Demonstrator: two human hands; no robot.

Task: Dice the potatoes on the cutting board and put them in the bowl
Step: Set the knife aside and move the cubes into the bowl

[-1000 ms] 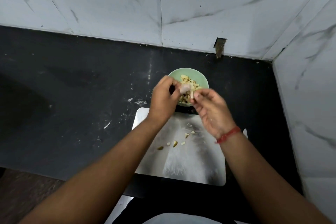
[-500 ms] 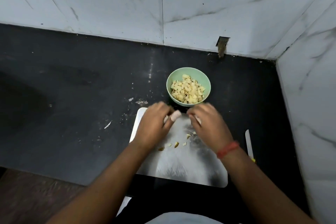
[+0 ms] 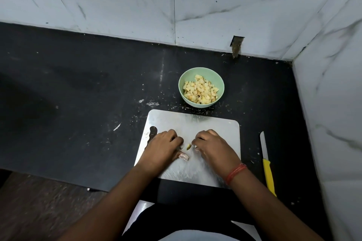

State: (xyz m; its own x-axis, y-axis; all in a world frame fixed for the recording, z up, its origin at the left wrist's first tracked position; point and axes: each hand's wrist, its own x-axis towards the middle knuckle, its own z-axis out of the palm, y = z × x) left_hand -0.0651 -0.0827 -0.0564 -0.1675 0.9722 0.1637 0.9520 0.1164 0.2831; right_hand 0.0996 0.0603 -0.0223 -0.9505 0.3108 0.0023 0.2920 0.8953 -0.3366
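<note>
1. While both hands sit low on the cutting board (image 3: 195, 123), I start at the left: my left hand (image 3: 162, 147) lies knuckles-up with fingers curled down onto the board, thumb stretched toward the middle. I can't tell if it pinches anything.
2. Between the hands lies one small potato piece (image 3: 188, 146), a stray. I judge both hands are closing in to gather it.
3. My right hand (image 3: 213, 147) mirrors the left, fingertips bent down just beside that piece; whether it grips anything is hidden too.
4. Beyond the board's far edge stands the green bowl (image 3: 219, 82), holding the diced potatoes (image 3: 200, 92), close enough for short carries. By my reckoning the job is nearly done.
5. Far right, the yellow-handled knife (image 3: 267, 164) rests on the black counter (image 3: 78, 103), off the board, so I take cutting to be over.
6. No brand, label or writing shows anywhere.
</note>
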